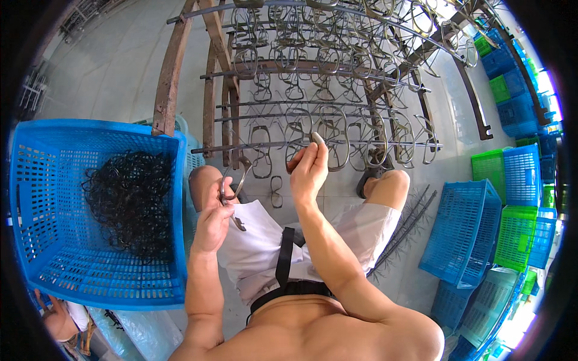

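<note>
My left hand (pixel 214 216) is closed on a curved metal frame piece (pixel 241 180), held upright above my left thigh. My right hand (pixel 308 171) is raised at the lowest bar (pixel 235 145) of a rack, its fingers closed around a small pale piece (pixel 317 139) against a hanging frame (pixel 334 138). Whether they also grip that frame is unclear. Several eyeglass-shaped frames hang along the rack's bars. At my left, a blue plastic basket (pixel 45 210) holds a tangled heap of thin black pieces (pixel 129 204).
Stacked blue and green baskets (pixel 457 234) line the right side, with bristly rods (pixel 397 228) on the floor (pixel 114 72) beside them. Wooden rack posts (pixel 165 96) rise ahead. Another person (pixel 60 319) and wrapped translucent packages (pixel 144 331) are at the lower left.
</note>
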`<action>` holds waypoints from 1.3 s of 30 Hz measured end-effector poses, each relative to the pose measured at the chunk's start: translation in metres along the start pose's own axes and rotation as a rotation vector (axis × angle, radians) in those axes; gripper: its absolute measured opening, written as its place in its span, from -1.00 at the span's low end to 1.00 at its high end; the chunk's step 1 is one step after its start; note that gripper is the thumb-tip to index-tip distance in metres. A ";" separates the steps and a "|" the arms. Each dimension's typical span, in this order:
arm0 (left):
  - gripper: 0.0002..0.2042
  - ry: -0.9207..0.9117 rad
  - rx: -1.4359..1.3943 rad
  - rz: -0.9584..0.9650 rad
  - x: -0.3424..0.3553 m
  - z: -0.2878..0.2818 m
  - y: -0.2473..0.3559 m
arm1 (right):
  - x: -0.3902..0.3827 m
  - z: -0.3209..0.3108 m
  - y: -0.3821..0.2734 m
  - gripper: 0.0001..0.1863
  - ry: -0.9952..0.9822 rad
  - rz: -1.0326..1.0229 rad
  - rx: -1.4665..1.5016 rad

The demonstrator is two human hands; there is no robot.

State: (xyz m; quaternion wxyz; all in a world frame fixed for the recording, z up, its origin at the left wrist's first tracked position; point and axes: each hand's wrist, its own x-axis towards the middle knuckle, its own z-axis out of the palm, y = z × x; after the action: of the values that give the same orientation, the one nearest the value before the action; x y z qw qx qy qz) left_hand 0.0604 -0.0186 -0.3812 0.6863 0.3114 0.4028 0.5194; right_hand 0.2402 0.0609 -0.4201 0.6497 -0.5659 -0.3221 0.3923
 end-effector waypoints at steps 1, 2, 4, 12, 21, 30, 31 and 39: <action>-0.56 0.008 0.012 0.019 -0.001 -0.002 -0.003 | 0.000 0.001 0.001 -0.72 0.001 0.027 0.023; -0.61 0.016 0.023 0.038 -0.001 -0.002 -0.006 | 0.000 0.003 0.003 -0.72 -0.017 0.026 0.045; -0.68 0.030 0.042 0.060 -0.001 -0.002 -0.009 | 0.000 0.006 0.005 -0.71 -0.051 0.019 0.086; -0.81 0.073 -0.050 0.081 -0.001 -0.004 -0.018 | -0.002 0.013 -0.003 -0.69 -0.087 0.048 0.042; -0.82 0.124 0.290 -0.053 0.000 0.002 -0.007 | 0.001 0.012 0.006 -0.64 -0.078 -0.134 -0.392; -0.84 0.051 0.709 0.213 0.002 -0.013 -0.002 | 0.005 -0.011 -0.001 -0.67 -0.136 -0.336 -0.533; -0.83 0.060 0.759 0.304 0.004 -0.013 0.000 | 0.003 -0.010 -0.001 -0.67 -0.135 -0.222 -0.447; -0.81 0.039 0.623 0.169 0.002 -0.012 0.004 | -0.010 0.013 0.003 -0.65 -0.071 -0.088 -0.402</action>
State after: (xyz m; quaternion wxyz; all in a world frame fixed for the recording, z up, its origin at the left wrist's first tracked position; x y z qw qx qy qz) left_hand 0.0484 -0.0156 -0.3841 0.5046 0.5288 0.5282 0.4322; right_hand 0.2240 0.0586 -0.4212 0.5285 -0.6551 -0.4411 0.3113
